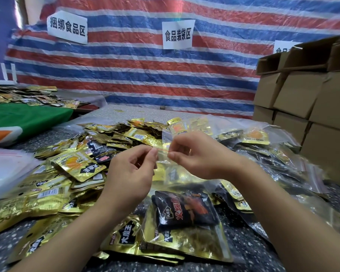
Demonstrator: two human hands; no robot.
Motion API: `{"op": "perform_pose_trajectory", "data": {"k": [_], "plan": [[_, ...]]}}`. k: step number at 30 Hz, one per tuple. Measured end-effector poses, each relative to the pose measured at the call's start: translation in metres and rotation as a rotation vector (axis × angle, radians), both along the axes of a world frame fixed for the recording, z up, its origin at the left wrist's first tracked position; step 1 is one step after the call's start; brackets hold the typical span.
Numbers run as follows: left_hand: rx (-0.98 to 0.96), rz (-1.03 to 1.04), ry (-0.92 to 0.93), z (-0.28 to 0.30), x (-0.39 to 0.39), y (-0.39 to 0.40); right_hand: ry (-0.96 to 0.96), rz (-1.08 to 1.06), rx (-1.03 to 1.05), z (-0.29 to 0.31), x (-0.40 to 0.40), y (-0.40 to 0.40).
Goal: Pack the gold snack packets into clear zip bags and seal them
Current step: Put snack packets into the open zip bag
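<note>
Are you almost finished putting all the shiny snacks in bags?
Not nearly. Some filled bags already lie on the right. Right now the left hand and right hand pinch the red zip strip of one clear bag with packets inside. A big pile of loose gold packets is left to pack.

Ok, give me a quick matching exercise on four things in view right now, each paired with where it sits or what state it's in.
Things:
1. clear zip bag
2. cardboard boxes
3. black snack packet
4. loose gold packets

Places or states:
A. stacked at the right edge
B. heaped on the table by the left hand
C. pinched at its red-striped top by both the left hand and the right hand
D. lying in front of the person, below the hands

Pairs: 1-C, 2-A, 3-D, 4-B
</note>
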State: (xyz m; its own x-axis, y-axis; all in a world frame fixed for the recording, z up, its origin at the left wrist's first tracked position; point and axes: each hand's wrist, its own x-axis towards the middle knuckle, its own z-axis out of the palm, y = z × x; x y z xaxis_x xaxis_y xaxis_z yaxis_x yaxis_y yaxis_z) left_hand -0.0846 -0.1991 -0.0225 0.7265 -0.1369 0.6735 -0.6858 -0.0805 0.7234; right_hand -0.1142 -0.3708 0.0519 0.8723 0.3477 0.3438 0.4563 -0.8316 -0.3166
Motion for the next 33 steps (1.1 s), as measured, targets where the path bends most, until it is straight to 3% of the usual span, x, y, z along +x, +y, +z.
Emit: {"op": "perform_pose_trajectory", "data": {"k": [24,33], "plan": [[-0.008,0.035,-0.013,0.005,-0.002,0.003,-0.106,-0.164,-0.101,-0.023,-0.026,-0.070],[-0.049,0.031,0.028,0.007,-0.001,0.006,-0.112,-0.173,-0.050,-0.036,-0.031,-0.081]]}}
